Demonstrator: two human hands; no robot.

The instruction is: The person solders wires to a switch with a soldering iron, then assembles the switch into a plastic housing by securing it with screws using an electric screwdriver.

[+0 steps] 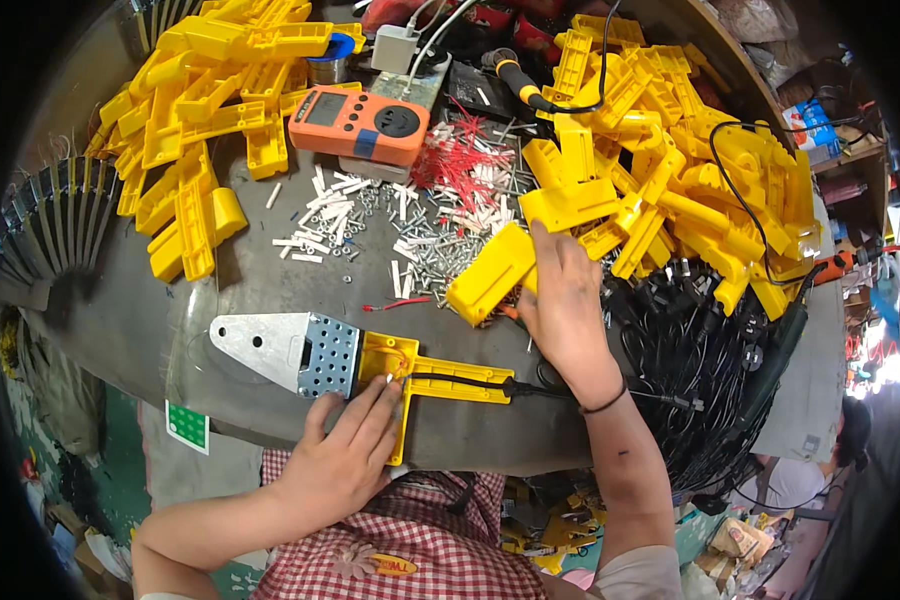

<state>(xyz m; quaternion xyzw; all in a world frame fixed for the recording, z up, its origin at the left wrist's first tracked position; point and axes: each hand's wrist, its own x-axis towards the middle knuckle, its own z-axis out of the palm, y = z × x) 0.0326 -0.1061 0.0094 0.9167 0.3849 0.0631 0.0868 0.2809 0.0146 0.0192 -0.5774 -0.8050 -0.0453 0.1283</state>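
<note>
Person assembling yellow plastic tool housings at a cluttered workbench.
Left hand (pixel 345 450) presses flat, fingers released, on an open yellow housing (pixel 410 375); right hand (pixel 560 295), at one o'clock from it, grasps a yellow cover (pixel 490 272).

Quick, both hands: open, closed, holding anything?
Left hand: open, flat on the yellow handle shell.
Right hand: on a yellow cover piece; grip cannot be told.

A grey workbench (pixel 270 290) fills the cluttered workshop. Shelving (pixel 850 150) stands well right of the fingers, with bright daylight (pixel 885 365) below it.
</note>
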